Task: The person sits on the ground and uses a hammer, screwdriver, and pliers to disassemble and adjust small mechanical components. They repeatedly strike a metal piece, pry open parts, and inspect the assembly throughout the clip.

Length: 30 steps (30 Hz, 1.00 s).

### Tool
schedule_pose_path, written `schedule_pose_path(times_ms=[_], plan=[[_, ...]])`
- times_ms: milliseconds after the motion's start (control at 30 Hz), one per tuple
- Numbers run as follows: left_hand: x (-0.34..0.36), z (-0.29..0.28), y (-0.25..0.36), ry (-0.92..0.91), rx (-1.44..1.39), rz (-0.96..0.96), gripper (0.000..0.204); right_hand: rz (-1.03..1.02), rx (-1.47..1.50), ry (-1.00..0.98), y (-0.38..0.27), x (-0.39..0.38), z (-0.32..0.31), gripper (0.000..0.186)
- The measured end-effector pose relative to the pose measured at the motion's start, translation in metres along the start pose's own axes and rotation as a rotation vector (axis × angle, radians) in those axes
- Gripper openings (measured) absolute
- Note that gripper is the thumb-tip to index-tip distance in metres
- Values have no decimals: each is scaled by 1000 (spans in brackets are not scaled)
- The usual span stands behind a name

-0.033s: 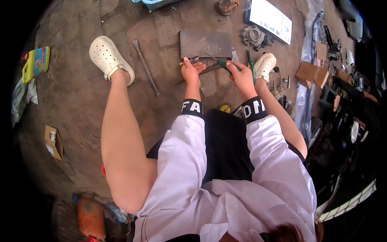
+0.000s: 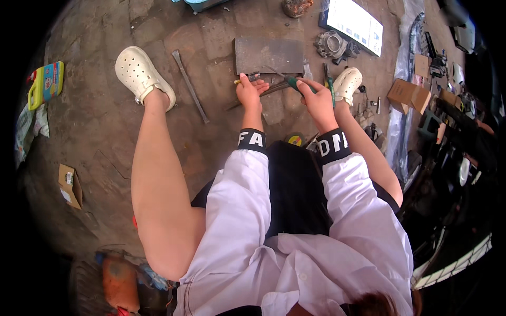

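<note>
My left hand (image 2: 250, 94) holds a small dark metal part (image 2: 254, 77) with a yellow end, pinched near the thumb, some fingers stretched out; its exact kind is too small to tell. Closed around a green-handled pick (image 2: 294, 84) is my right hand (image 2: 318, 100). The pick's thin, slightly bent shaft points left toward the small part, apart from it. Beyond both hands lies a dark flat metal plate (image 2: 269, 52) on the ground. Dark thin rods (image 2: 274, 90) lie just below the plate, partly hidden by my hands. Green-handled pliers (image 2: 330, 87) lie beside my right hand.
A flat metal bar (image 2: 190, 87) lies left of the plate. A grey cast metal part (image 2: 331, 45) and a white box (image 2: 354, 26) are at the far right. A cardboard box (image 2: 408, 96) stands further right. A yellow jug (image 2: 46, 84) is far left.
Both hands keep nearly the same place and hold. The whole view has shifted very slightly.
</note>
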<state>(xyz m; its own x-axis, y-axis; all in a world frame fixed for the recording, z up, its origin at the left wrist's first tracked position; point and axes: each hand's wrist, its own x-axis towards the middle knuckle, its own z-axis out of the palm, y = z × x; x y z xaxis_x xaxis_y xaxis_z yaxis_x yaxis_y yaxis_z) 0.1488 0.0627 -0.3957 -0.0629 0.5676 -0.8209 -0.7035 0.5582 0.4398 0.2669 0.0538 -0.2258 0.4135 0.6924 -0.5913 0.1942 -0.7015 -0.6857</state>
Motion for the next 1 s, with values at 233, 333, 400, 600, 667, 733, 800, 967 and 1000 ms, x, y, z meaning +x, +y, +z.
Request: schedule_pose_path(times_ms=[233, 333, 400, 600, 667, 733, 800, 967, 1000], plan=[[-10, 17, 13, 90, 154, 72, 55, -285, -451, 60, -11, -28, 9, 30], [-8, 15, 17, 75, 229, 109, 54, -352, -582, 88, -14, -32, 15, 29], [-7, 14, 17, 66, 237, 135, 55, -357, -609, 83, -16, -32, 20, 29], [-5, 11, 20, 82, 145, 113, 56, -363, -669, 97, -23, -32, 31, 29], [-7, 18, 16, 73, 90, 61, 55, -334, -685, 131, -27, -33, 27, 29], [-10, 19, 17, 63, 52, 27, 55, -312, -688, 138, -30, -32, 28, 28], [-8, 14, 24, 72, 34, 18, 53, -331, -664, 141, -32, -27, 30, 28], [-11, 17, 22, 57, 47, 15, 48, -340, -686, 165, -33, -25, 26, 28], [-13, 17, 20, 66, 30, 22, 46, -336, -695, 166, -34, -26, 26, 28]])
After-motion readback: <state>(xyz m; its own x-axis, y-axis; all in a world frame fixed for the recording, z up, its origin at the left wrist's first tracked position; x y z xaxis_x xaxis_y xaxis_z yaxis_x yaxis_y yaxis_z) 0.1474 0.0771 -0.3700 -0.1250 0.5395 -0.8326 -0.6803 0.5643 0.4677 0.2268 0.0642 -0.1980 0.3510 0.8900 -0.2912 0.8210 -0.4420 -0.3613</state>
